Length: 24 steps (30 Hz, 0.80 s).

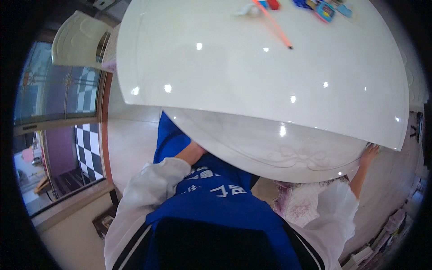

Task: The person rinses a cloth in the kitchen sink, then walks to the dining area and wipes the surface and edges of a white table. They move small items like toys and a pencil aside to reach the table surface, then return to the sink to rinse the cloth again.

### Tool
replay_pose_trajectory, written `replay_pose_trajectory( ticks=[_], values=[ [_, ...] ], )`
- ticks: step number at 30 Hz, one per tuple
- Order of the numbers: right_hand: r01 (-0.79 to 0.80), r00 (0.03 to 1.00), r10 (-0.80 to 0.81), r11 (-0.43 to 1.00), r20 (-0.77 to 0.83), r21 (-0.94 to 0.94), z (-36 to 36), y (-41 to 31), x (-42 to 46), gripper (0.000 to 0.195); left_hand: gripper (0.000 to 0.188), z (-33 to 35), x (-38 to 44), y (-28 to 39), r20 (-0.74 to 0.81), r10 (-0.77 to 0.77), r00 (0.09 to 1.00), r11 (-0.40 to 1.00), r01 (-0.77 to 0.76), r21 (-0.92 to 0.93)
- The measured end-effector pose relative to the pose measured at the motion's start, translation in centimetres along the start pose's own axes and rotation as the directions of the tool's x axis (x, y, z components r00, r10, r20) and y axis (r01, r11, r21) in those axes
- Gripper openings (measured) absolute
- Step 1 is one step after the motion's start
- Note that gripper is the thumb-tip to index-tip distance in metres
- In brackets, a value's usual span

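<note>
A curved white panel [249, 145] with a carved ribbon-like ornament lies below the straight edge of the glossy white tabletop [236, 77]. It looks like a leaf of that table. At the panel's left rim is my left hand [196, 152], its fingers hidden beneath the edge. My right hand [370, 153] grasps the panel's right end, close under the tabletop's corner. Both arms reach forward in white sleeves, on either side of a blue apron [216, 192] that bears writing.
An orange pencil-like stick [278, 28] and several small colourful items [325, 12] lie across the tabletop's far side. A white chair [79, 40] stands at left, near a glazed sliding door [57, 94]. A lace-trimmed seat cover [298, 202] shows beneath the panel.
</note>
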State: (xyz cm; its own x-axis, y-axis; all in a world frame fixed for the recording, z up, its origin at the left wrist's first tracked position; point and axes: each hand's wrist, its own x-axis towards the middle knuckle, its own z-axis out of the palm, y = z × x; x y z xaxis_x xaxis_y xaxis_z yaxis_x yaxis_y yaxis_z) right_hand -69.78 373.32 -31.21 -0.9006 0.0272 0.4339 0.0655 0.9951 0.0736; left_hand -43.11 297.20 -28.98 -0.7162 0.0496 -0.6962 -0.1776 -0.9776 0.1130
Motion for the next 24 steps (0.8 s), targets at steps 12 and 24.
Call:
replay_pose_trajectory(
  ticks=[12,24],
  values=[
    [0.185,0.887,-0.328,0.897,0.326,0.401,-23.3,-41.0,-20.4,0.068,0.052,-2.1,-0.7,3.1,0.104,-0.038,0.994,0.996,0.045,-0.071],
    [0.584,0.436,-0.861,0.493,0.263,0.644,-29.5,-74.8,-16.5,0.06,0.045,-3.8,-2.4,3.2,0.235,-0.06,0.97,0.998,0.064,-0.011]
  ],
)
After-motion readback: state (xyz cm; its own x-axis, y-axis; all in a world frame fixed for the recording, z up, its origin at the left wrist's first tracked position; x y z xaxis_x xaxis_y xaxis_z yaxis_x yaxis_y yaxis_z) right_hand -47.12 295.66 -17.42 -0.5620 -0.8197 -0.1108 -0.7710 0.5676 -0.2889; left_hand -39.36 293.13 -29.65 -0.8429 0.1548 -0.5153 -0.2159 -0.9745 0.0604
